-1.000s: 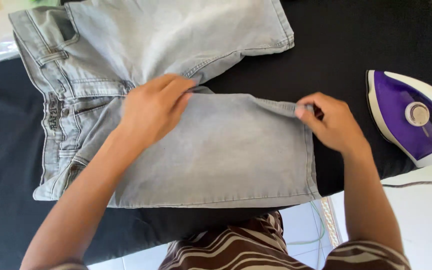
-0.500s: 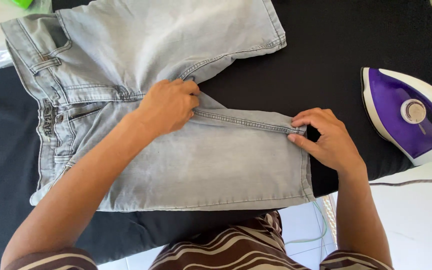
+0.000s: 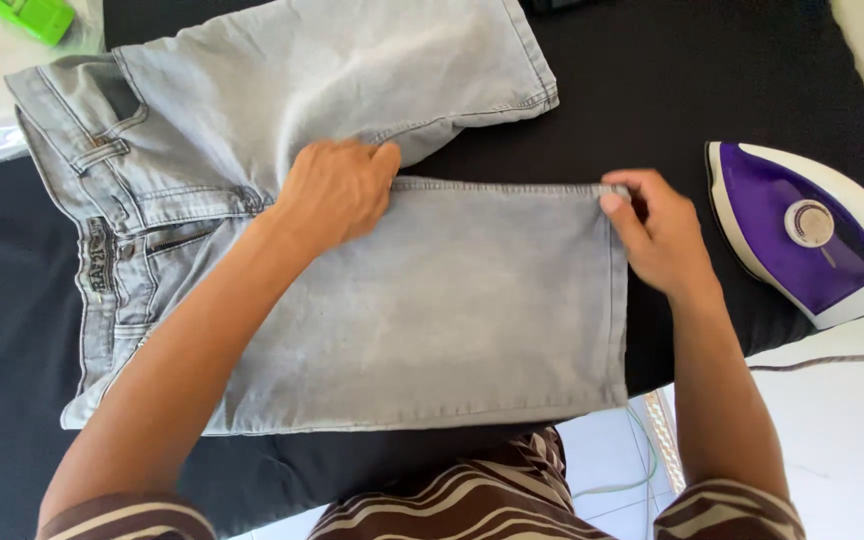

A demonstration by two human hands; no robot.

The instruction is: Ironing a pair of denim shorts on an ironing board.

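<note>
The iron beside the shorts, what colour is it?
The iron is purple and white, with a round white dial on top, seen in the head view.

a black padded ironing surface point(image 3: 732, 70) carries everything here. pale grey denim shorts point(image 3: 432, 330) lie flat on it, waistband to the left, one leg spread across the near middle and the other angled off toward the far edge. a purple and white iron point(image 3: 802, 235) rests on its right side, apart from the shorts.

Faded grey denim shorts point(image 3: 382, 300), matt black cloth board cover point(image 3: 712, 80), glossy plastic iron point(image 3: 802, 230)
</note>
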